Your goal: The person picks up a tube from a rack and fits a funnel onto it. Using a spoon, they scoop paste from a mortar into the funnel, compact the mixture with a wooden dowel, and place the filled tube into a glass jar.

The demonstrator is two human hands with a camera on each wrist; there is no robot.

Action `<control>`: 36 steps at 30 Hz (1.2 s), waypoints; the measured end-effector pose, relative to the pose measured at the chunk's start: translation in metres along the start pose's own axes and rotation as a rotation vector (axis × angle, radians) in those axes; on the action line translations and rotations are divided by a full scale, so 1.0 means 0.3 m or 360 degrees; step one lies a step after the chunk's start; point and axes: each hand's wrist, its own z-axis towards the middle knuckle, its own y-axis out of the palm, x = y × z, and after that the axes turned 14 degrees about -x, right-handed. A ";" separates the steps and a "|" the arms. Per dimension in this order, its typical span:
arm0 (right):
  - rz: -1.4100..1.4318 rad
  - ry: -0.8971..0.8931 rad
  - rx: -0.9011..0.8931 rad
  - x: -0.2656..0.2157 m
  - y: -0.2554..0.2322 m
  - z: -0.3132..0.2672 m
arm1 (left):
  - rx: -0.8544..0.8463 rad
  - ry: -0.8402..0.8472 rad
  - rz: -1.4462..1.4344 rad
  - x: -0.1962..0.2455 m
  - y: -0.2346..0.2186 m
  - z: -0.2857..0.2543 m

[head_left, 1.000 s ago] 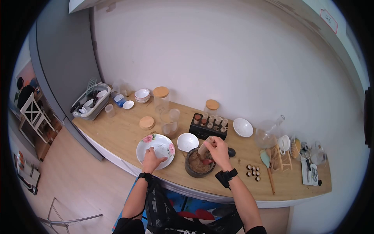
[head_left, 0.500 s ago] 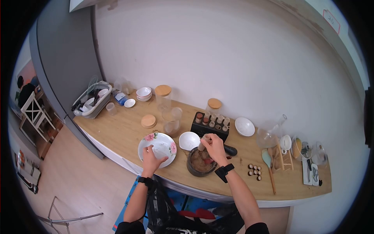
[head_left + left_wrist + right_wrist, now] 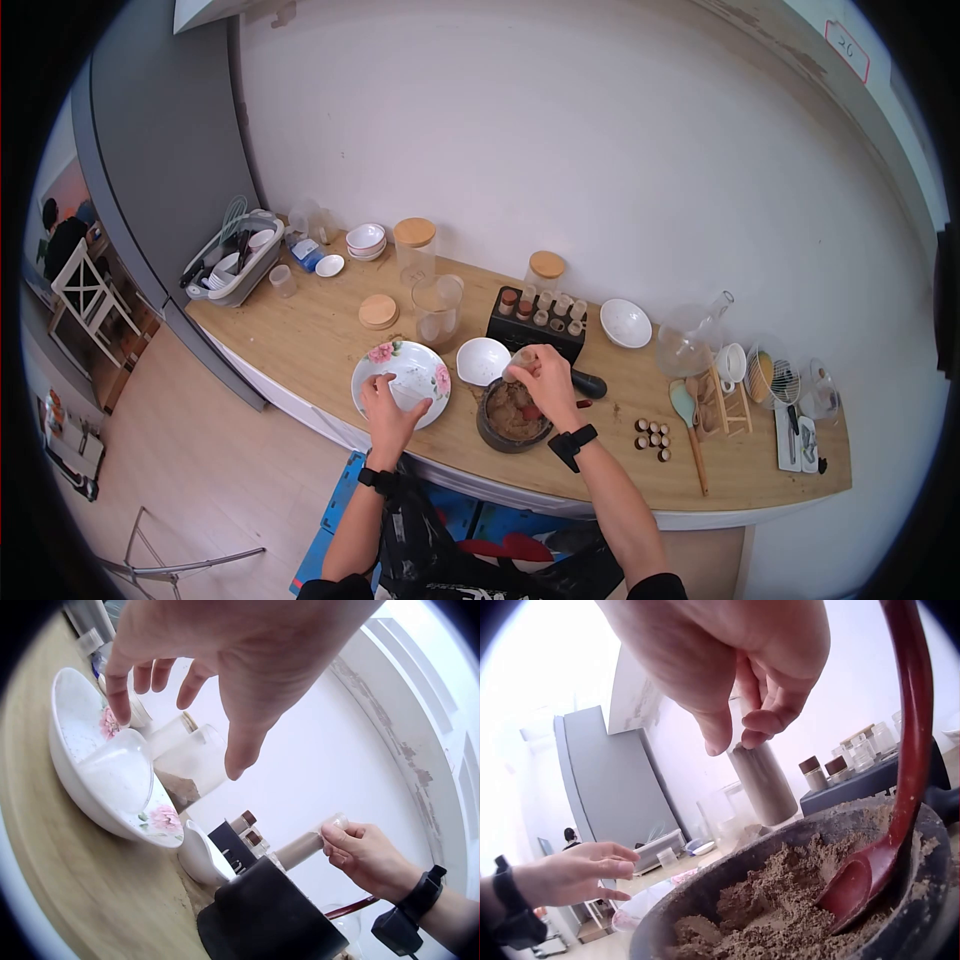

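My right hand (image 3: 548, 380) pinches the upper end of a clear glass tube (image 3: 763, 786) between thumb and fingers. Brown powder fills most of the tube, which leans over a dark round bowl (image 3: 490, 432). Loose brown powder (image 3: 742, 915) lies in that bowl, with a dark red spoon (image 3: 870, 870) resting in it. My left hand (image 3: 393, 415) hovers at the near side of a white floral bowl (image 3: 440, 402), thumb and fingers spread, holding nothing. Inside the floral bowl sits a clear funnel-shaped piece (image 3: 124, 780).
Behind the dark bowl are a small white bowl (image 3: 482, 360) and a black rack (image 3: 533, 338) of small glass tubes. Several corks (image 3: 652, 438) and a spatula (image 3: 690, 430) lie to the right. Clear jars (image 3: 436, 305) stand behind the floral bowl; a grey basket (image 3: 240, 285) is far left.
My right hand has shifted slightly, and the tube has gone from a clear slant to a steeper stance over the dark bowl. My left hand has lifted a little, its fingers and thumb spread.
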 end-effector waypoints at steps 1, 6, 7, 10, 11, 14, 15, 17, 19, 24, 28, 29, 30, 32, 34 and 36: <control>0.0001 0.0002 -0.0001 0.006 0.001 -0.002 | -0.0008 -0.0002 -0.0025 0.003 0.003 -0.006; -0.0094 -0.0037 -0.0101 0.008 -0.010 -0.001 | -0.0048 0.0000 0.0008 0.038 0.013 -0.025; -0.0093 -0.0032 -0.0100 0.013 -0.010 -0.006 | -0.0076 -0.0021 0.0008 0.051 0.013 -0.031; -0.0132 -0.0071 -0.0085 0.008 -0.023 0.001 | -0.0006 0.0188 -0.0028 0.079 0.026 -0.025; -0.0049 -0.0020 -0.0067 -0.005 -0.039 0.002 | 0.0000 0.0192 -0.0027 0.092 0.028 -0.020; 0.0031 0.0040 -0.0034 -0.092 -0.097 -0.001 | -0.0187 0.0175 -0.0513 0.167 0.043 -0.011; 0.0089 -0.0016 -0.0002 -0.117 -0.106 0.002 | -0.0304 0.0087 -0.0842 0.213 0.048 -0.010; 0.0166 -0.0088 0.0032 -0.173 -0.128 -0.002 | -0.0636 -0.0134 -0.1667 0.295 0.065 -0.006; 0.0155 -0.0087 0.0018 -0.219 -0.142 -0.011 | -0.0841 -0.0304 -0.2346 0.363 0.066 0.006; 0.0194 -0.0067 0.0002 -0.243 -0.150 -0.039 | -0.0951 -0.0420 -0.3463 0.431 0.139 0.033; 0.0704 -0.0137 0.0135 -0.167 -0.121 -0.079 | -0.0963 -0.0424 -0.3520 0.432 0.152 0.031; 0.0712 -0.0140 0.0135 -0.148 -0.119 -0.103 | -0.0942 -0.0451 -0.3522 0.425 0.154 0.032; 0.0825 -0.0079 0.0160 -0.124 -0.124 -0.133 | -0.0917 -0.0477 -0.3526 0.417 0.153 0.035; 0.0949 -0.0019 0.0178 -0.070 -0.116 -0.199 | -0.0922 -0.0448 -0.3506 0.402 0.140 0.039; 0.1126 0.0216 0.0264 -0.002 -0.089 -0.274 | -0.0929 -0.0423 -0.3488 0.383 0.133 0.042; 0.1135 0.0319 0.0275 0.070 -0.052 -0.351 | -0.0882 -0.0310 -0.3312 0.352 0.139 0.048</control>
